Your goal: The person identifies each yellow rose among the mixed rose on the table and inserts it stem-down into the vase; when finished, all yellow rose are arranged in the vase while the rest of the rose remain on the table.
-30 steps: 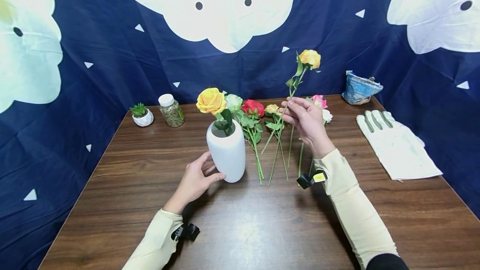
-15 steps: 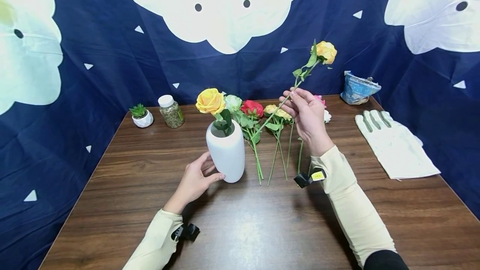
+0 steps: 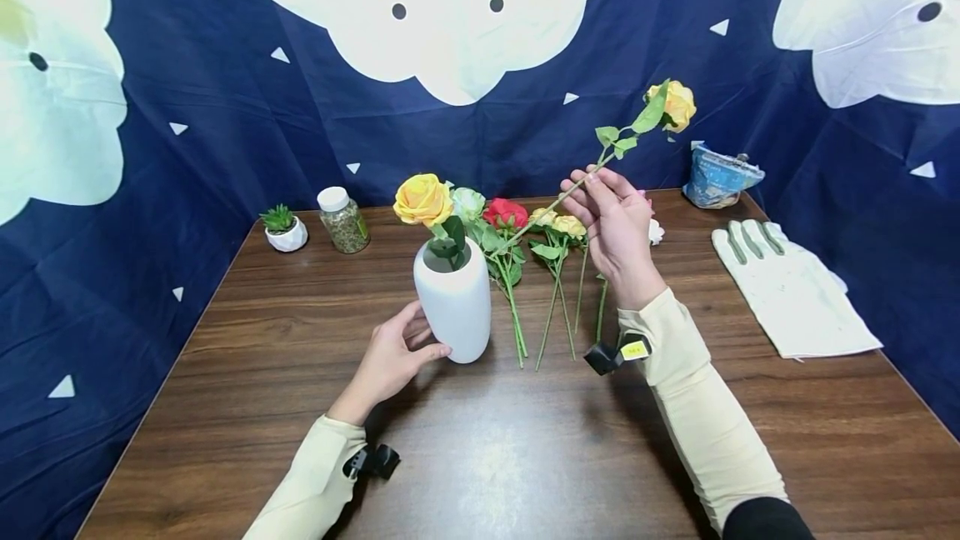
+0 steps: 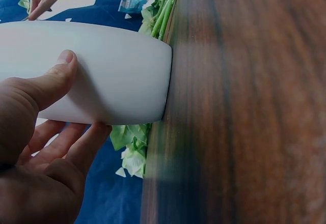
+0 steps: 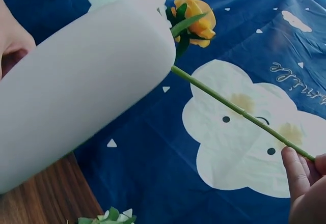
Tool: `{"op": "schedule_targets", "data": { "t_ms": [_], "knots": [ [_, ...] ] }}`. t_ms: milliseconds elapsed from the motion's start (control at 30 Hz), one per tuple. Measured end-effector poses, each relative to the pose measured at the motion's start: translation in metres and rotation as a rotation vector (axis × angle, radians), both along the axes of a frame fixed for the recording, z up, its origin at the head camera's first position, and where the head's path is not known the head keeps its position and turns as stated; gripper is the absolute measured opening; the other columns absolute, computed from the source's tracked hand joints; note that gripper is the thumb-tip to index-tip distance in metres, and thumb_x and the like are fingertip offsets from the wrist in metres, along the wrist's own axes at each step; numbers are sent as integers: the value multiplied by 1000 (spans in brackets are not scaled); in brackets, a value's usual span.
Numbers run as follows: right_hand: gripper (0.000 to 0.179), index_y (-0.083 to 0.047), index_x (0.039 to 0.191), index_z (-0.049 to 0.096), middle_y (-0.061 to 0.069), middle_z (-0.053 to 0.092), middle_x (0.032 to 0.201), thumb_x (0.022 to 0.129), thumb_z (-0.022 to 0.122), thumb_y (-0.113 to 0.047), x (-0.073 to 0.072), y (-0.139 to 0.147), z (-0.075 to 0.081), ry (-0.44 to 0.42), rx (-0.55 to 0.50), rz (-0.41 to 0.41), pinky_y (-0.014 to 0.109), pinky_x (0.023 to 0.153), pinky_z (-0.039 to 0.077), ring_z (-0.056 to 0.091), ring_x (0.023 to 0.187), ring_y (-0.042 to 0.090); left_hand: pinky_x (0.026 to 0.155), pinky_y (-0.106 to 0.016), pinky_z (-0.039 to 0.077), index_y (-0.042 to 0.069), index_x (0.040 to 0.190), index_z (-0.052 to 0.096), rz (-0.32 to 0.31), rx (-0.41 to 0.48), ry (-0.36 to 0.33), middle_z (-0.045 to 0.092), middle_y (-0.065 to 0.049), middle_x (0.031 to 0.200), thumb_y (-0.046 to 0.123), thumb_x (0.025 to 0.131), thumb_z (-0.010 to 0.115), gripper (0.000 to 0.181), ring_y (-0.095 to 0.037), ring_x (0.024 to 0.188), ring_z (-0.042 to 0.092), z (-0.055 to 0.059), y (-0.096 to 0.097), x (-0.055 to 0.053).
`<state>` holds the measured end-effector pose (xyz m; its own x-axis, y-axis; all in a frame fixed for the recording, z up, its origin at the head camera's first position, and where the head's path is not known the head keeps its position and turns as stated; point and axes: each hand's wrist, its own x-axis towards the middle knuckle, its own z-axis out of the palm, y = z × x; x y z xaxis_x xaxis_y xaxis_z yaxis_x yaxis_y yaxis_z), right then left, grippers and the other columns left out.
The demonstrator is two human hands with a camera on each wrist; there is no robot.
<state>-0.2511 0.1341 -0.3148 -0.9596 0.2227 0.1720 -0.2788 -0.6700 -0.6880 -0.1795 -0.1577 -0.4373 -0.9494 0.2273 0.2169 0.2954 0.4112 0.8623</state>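
Note:
A white vase (image 3: 459,311) stands upright on the wooden table, one yellow rose (image 3: 422,200) rising from its mouth. My left hand (image 3: 393,358) holds the vase low on its left side; in the left wrist view the thumb lies along the near wall and the fingers reach under the far side. Between thumb and fingertips, my right hand (image 3: 617,232) pinches the stem of a second yellow rose (image 3: 679,107). That rose is raised and slanted, bloom up to the right. In the right wrist view the lower end of its green stem (image 5: 244,113) meets the vase's rim.
Behind and right of the vase lie a red rose (image 3: 506,213), a pale green rose (image 3: 468,203) and small yellow roses (image 3: 567,226). A potted succulent (image 3: 285,232) and a jar (image 3: 343,223) stand back left. Gloves (image 3: 795,298) and a blue bag (image 3: 720,177) are right.
The rose in my right hand has tilted, its bloom swinging right and its stem end moving left and up to the vase's mouth. My left hand and the vase have stayed put.

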Motion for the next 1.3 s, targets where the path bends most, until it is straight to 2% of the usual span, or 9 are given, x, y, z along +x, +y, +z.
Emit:
{"op": "schedule_targets", "data": {
  "t_ms": [167,867,1167,1300],
  "knots": [
    [26,-3,92,68,10,76,82,103,49,11,0,-7,4,26,-52,2,26,69,67,77,72,19,100,-39,59,-4,139,58,-1,5,-3,69,-26,126,0,81,87,65,-39,118,68,1,1,0],
    [31,-5,89,68,10,75,81,101,49,15,5,-26,15,118,-82,-48,29,69,68,76,71,20,100,-39,59,-4,140,57,-7,-4,2,68,-26,128,1,81,87,66,-40,118,68,0,1,0],
    [35,-8,88,68,9,76,82,100,48,18,8,-35,18,212,-24,-88,28,69,67,77,73,20,101,-39,59,-4,141,56,-12,-6,2,67,-26,129,1,82,86,67,-40,119,67,1,0,0],
    [30,-6,92,66,7,76,83,100,49,18,10,-39,20,260,42,-113,28,71,67,77,74,18,101,-38,59,-5,141,56,-10,1,-3,67,-27,129,0,81,86,67,-40,119,67,0,1,0]
  ]
}}
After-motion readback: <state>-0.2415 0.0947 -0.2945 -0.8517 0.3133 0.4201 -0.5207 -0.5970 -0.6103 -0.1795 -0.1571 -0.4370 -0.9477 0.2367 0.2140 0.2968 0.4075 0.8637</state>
